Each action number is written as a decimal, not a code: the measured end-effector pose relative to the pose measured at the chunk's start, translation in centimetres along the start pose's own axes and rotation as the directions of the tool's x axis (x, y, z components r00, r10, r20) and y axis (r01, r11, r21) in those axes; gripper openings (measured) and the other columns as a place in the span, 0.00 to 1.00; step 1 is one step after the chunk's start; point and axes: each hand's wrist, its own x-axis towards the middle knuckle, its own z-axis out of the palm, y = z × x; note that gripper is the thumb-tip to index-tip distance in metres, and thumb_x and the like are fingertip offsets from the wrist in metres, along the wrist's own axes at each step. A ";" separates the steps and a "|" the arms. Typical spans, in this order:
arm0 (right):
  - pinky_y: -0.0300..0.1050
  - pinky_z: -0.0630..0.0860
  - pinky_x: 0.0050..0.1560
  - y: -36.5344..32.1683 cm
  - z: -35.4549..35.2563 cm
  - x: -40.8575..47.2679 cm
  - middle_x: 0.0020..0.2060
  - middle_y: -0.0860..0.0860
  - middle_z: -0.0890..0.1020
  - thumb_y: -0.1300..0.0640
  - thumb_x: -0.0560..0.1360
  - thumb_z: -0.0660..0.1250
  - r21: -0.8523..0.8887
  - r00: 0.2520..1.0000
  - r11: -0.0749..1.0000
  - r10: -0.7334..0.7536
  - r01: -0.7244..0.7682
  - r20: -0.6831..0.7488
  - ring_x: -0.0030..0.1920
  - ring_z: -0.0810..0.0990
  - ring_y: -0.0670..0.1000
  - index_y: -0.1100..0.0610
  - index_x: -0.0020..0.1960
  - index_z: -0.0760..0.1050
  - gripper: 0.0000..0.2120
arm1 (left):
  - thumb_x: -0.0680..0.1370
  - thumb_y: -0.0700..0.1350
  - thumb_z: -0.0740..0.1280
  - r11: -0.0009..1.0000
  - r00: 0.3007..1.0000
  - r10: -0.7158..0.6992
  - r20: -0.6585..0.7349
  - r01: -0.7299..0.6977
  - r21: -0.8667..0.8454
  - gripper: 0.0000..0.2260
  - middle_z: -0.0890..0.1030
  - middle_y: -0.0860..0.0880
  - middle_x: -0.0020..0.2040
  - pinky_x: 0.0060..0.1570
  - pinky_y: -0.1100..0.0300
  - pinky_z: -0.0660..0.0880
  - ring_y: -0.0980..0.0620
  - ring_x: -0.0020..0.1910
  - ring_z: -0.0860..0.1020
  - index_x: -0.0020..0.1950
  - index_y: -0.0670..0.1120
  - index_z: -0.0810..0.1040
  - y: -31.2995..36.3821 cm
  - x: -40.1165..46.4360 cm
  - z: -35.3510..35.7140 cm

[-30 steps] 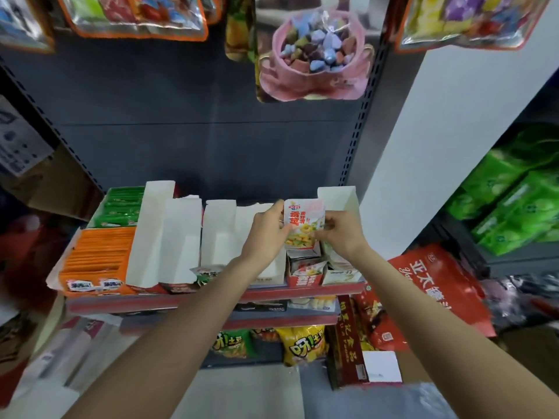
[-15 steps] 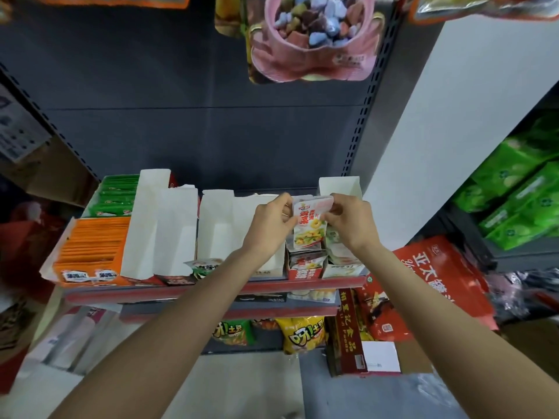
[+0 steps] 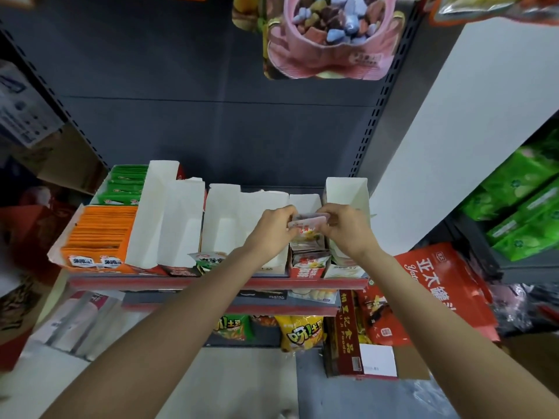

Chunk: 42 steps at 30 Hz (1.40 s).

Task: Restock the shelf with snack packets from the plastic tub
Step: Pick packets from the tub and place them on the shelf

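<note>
Above the shelf [image 3: 211, 282], both hands' fingers [image 3: 279, 214] pinch the snack packet [image 3: 307, 225] between them.

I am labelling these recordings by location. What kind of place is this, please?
Most likely a small shop's snack aisle. Display boxes of packets stand in a row on a red-edged shelf, candy bags hang above, and chip bags sit lower down. Both hands, left and right, hold a packet over one box.

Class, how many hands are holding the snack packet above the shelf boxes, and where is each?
2. The left hand pinches the snack packet at its left edge; the right hand pinches its right edge. No other hand is in view.
</note>
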 end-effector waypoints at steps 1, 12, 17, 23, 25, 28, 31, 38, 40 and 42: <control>0.45 0.76 0.47 0.1 0.0 -0.1 0.44 0.54 0.84 0.62 0.75 0.67 0.008 1.000 1.000 -0.015 0.015 -0.023 0.44 0.81 0.53 0.59 0.49 0.80 0.05 | 0.76 0.42 0.67 1.000 1.000 0.019 -0.004 -0.019 -0.015 0.08 0.81 0.44 0.51 0.39 0.63 0.73 0.51 0.44 0.77 0.54 0.43 0.76 0.0 -0.1 0.0; 0.46 0.72 0.61 -1.1 0.2 -0.5 0.62 0.53 0.78 0.61 0.76 0.65 -0.226 0.981 0.973 0.005 0.039 0.192 0.60 0.76 0.54 0.55 0.64 0.75 0.16 | 0.77 0.39 0.66 0.989 0.994 -0.005 0.109 -0.011 0.149 0.15 0.78 0.48 0.62 0.58 0.55 0.74 0.49 0.59 0.76 0.63 0.47 0.75 -0.2 -0.6 -0.1; 0.37 0.69 0.58 -5.0 -0.5 -0.5 0.59 0.51 0.80 0.61 0.77 0.63 -0.025 0.988 0.996 -0.080 0.084 0.130 0.58 0.78 0.50 0.56 0.62 0.76 0.14 | 0.78 0.40 0.64 1.000 0.999 -0.025 -0.027 0.025 -0.001 0.12 0.79 0.50 0.59 0.57 0.60 0.72 0.54 0.57 0.76 0.61 0.48 0.76 -1.0 -3.3 -4.0; 0.30 0.66 0.50 -14.9 3.5 0.6 0.57 0.51 0.81 0.62 0.77 0.63 0.095 0.949 0.963 -0.264 0.251 0.173 0.54 0.79 0.49 0.57 0.60 0.77 0.12 | 0.77 0.38 0.64 0.976 0.932 -0.194 -0.306 0.151 -0.158 0.09 0.80 0.52 0.46 0.46 0.69 0.71 0.56 0.47 0.78 0.54 0.47 0.78 -7.6 -9.2 -12.7; 0.31 0.67 0.52 -19.3 5.9 0.8 0.58 0.50 0.80 0.61 0.78 0.62 0.117 0.917 0.946 -0.321 0.302 0.235 0.55 0.78 0.48 0.56 0.61 0.76 0.13 | 0.77 0.37 0.64 0.959 0.879 -0.274 -0.389 0.219 -0.181 0.09 0.80 0.51 0.44 0.44 0.67 0.72 0.54 0.46 0.78 0.54 0.45 0.79 -11.0 -11.4 -16.1; 0.36 0.69 0.55 -26.3 10.4 0.8 0.60 0.51 0.79 0.60 0.78 0.62 0.134 0.860 0.909 -0.416 0.394 0.296 0.57 0.78 0.49 0.56 0.63 0.76 0.14 | 0.75 0.36 0.64 0.916 0.779 -0.400 -0.482 0.323 -0.239 0.08 0.81 0.48 0.42 0.46 0.61 0.73 0.49 0.43 0.79 0.50 0.46 0.79 -16.8 -15.4 -21.1; 0.41 0.69 0.58 -33.5 15.2 0.8 0.60 0.53 0.79 0.61 0.78 0.62 0.138 0.806 0.876 -0.480 0.462 0.347 0.60 0.76 0.52 0.57 0.64 0.75 0.15 | 0.75 0.35 0.63 0.887 0.718 -0.460 -0.522 0.392 -0.242 0.08 0.82 0.45 0.42 0.46 0.56 0.75 0.46 0.43 0.80 0.46 0.48 0.77 -22.8 -19.3 -25.7; 0.44 0.67 0.54 -46.5 26.5 2.1 0.60 0.58 0.78 0.58 0.76 0.64 0.151 0.795 0.903 -0.426 0.402 0.432 0.61 0.76 0.57 0.60 0.65 0.72 0.18 | 0.77 0.46 0.58 0.811 0.675 -0.555 -0.487 0.568 -0.137 0.14 0.81 0.40 0.50 0.49 0.53 0.74 0.39 0.51 0.79 0.54 0.40 0.78 -34.9 -26.1 -35.7; 0.45 0.67 0.56 -48.8 29.2 2.8 0.63 0.60 0.75 0.57 0.78 0.63 0.136 0.798 0.919 -0.389 0.370 0.460 0.63 0.73 0.58 0.62 0.68 0.68 0.20 | 0.78 0.46 0.59 0.795 0.686 -0.574 -0.448 0.597 -0.105 0.13 0.80 0.42 0.48 0.48 0.51 0.74 0.39 0.50 0.78 0.56 0.41 0.76 -37.9 -27.0 -38.0; 0.48 0.69 0.57 -50.7 31.8 3.5 0.64 0.61 0.73 0.55 0.79 0.61 0.112 0.811 0.938 -0.341 0.328 0.475 0.64 0.72 0.60 0.62 0.70 0.64 0.22 | 0.78 0.44 0.60 0.786 0.708 -0.589 -0.391 0.615 -0.070 0.10 0.77 0.45 0.46 0.44 0.56 0.72 0.42 0.48 0.78 0.56 0.42 0.74 -40.1 -27.6 -39.7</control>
